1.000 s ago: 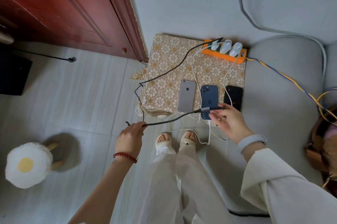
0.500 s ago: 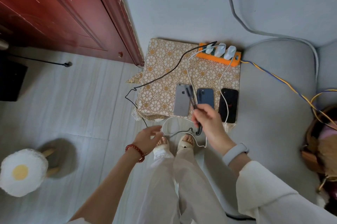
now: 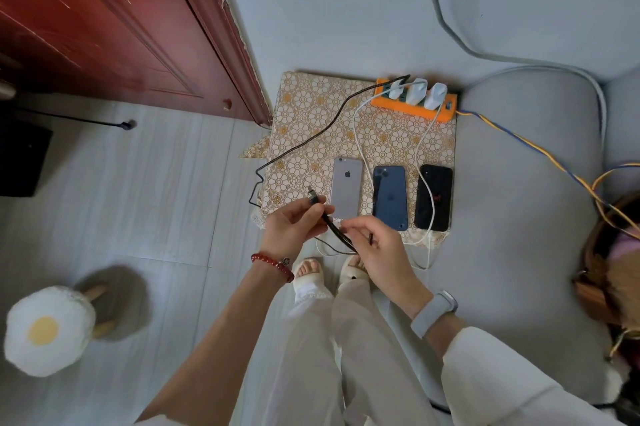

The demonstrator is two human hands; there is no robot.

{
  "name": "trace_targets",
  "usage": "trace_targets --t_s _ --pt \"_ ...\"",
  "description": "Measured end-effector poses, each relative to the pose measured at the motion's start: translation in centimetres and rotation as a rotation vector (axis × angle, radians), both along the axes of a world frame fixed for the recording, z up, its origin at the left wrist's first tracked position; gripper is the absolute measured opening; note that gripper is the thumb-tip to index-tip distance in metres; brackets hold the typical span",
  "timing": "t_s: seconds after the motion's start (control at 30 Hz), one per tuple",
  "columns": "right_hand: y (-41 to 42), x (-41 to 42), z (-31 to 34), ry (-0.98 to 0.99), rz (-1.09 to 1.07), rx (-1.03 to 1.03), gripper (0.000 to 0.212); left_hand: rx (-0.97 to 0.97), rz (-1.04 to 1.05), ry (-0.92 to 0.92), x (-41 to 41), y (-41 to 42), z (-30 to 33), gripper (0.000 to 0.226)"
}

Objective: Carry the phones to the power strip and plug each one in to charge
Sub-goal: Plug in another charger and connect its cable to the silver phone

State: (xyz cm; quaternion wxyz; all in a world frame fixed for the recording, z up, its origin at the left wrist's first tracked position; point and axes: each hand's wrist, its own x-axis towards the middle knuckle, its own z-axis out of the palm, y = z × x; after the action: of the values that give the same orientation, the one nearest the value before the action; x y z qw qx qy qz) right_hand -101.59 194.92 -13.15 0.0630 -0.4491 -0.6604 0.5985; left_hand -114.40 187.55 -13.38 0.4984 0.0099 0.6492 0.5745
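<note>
red wooden door (image 3: 104, 27) upper left; fried-egg plush stool (image 3: 46, 330) on floor; floral patterned cloth (image 3: 311, 134); grey sofa (image 3: 526, 203).

An orange power strip (image 3: 414, 106) sits on a cream cloth (image 3: 311, 134) patterned with gold flowers. The phones run silver (image 3: 346, 191), dark blue (image 3: 390, 197), black (image 3: 433, 197) (backs up). A black cable (image 3: 311, 141) and white cables (image 3: 358, 134) cross it. The door (image 3: 104, 27) is deep red.

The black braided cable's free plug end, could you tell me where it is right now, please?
In the head view, the black braided cable's plug end sits pinched in the left hand, just left of the silver phone on the floral cloth.
</note>
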Motion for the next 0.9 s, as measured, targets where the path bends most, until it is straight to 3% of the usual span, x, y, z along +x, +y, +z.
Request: trace_targets --t_s 0.17,0.3,0.4,0.5,0.6,0.67,0.8,0.9 --pt "-0.1 0.0 0.4 0.006 -0.065 0.029 0.009 -0.008 0.042 -0.048 -0.1 -0.2 -0.3 0.014" --pt "-0.3 -0.4 -0.1 -0.105 0.165 0.119 0.013 -0.017 0.035 -0.082 0.1 -0.1 -0.4 0.017" --pt "-0.6 -0.7 -0.7 -0.133 0.181 0.050 0.012 -0.045 0.035 -0.072 0.2 -0.1 -0.8 0.015" --pt "-1.0 -0.4 -2.1 -0.204 0.160 0.019 0.013 -0.190 0.035 0.020 0.4 -0.2 -2.2 0.006" --pt "-1.2 0.6 -4.9 -0.374 0.086 -0.171 0.023 -0.396 -0.019 0.095 0.6 -1.0 -4.7 0.008" --pt "-1.4 1.2 -7.6 -0.498 0.064 -0.313 0.027 -0.523 -0.102 0.110 0.7 -1.7 -6.7 0.007" --pt "-1.2 1.7 -12.7 -0.675 0.091 -0.426 0.010 -0.762 -0.556 0.206 0.8 -2.4 -10.5 0.053" --pt "-0.6 1.2 -15.9 -0.672 0.174 -0.339 0.016 -0.705 -0.563 0.345 0.1 -1.1 -12.7 0.043"
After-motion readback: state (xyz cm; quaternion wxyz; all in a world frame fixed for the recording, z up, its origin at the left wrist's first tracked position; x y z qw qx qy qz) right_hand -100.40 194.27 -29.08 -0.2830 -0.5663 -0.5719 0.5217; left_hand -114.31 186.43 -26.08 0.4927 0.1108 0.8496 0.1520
